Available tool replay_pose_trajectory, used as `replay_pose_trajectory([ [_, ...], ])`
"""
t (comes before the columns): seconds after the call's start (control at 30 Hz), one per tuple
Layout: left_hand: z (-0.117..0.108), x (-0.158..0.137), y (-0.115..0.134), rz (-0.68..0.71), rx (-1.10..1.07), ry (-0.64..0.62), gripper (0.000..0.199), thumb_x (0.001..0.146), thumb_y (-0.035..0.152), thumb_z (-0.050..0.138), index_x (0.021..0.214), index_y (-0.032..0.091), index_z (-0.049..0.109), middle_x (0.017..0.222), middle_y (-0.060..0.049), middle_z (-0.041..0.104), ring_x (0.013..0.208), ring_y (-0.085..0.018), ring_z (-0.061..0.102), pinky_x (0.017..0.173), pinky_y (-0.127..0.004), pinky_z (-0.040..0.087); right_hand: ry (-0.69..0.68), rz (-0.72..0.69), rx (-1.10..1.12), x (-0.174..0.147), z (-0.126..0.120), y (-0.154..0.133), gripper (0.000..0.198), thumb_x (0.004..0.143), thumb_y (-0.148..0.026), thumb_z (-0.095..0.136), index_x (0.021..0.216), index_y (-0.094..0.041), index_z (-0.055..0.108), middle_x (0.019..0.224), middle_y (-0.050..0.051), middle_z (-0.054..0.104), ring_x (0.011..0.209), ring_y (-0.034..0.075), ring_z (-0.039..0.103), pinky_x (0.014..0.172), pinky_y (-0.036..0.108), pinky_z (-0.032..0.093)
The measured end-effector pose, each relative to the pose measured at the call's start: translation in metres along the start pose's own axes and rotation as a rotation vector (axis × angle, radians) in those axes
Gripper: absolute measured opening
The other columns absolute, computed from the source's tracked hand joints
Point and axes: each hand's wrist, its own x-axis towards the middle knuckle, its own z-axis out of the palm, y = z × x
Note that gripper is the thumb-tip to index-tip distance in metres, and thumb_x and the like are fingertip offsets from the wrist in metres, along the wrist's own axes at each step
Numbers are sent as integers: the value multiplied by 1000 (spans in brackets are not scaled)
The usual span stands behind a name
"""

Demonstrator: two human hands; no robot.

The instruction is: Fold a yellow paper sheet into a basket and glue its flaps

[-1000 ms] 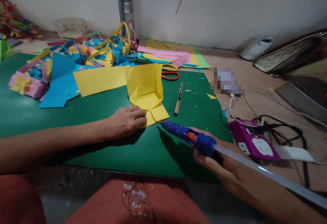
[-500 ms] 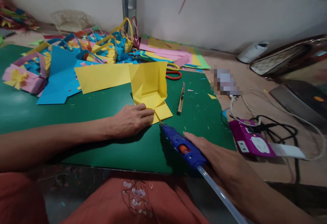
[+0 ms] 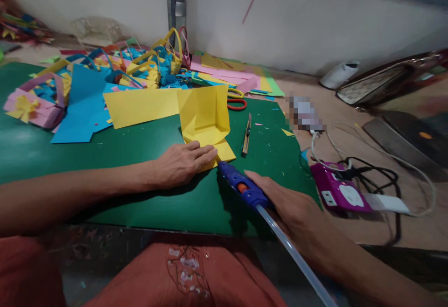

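My right hand is wrapped around a blue hot glue gun with a clear glue stick coming out of its back. The gun's nozzle points at the near flap of a folded yellow paper, beside my left fingertips. My left hand has its fingers together, pressing that flap on the green board; its thumb is partly hidden. The back panel of the folded paper stands upright. Right of it lies a box cutter. A flat yellow paper strip lies to its left.
Small paper baskets and blue card crowd the back left of the green board. Scissors and coloured sheets lie behind. On the right sit a purple power strip with cables, a pixelated object and a bag.
My left fingers have slid slightly right along the yellow flap. The glue gun has shifted up and left, its nozzle now closer to my fingertips.
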Motion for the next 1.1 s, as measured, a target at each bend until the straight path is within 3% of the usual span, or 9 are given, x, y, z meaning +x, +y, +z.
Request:
replay_pose_trajectory([
  [0.2,-2,0,2,-47,-42,-4,35,90,16,34,125,10,36,120,-13,54,91,-20,52,70,-31,47,37,74,59,5,10,8,48,86,-28,40,132,-28,30,120,8,58,103,24,59,78,39,53],
  [0.47,0,-1,4,18,29,59,20,90,21,38,97,14,56,103,-8,63,80,-18,54,56,-27,44,100,124,90,8,12,2,42,86,-25,41,128,-21,38,119,7,58,101,20,60,79,32,51],
  [0.73,-1,0,6,12,42,56,20,90,19,39,96,14,58,97,-7,63,80,-18,53,56,-28,44,118,108,63,7,23,4,46,87,-24,40,132,-20,33,121,10,57,103,21,59,79,33,51],
  [1.1,-5,3,9,-15,28,-5,19,89,18,41,94,13,59,94,-6,62,78,-19,52,51,-29,41,121,201,85,14,19,1,45,85,-28,41,129,-22,37,119,8,58,103,22,59,83,35,50],
])
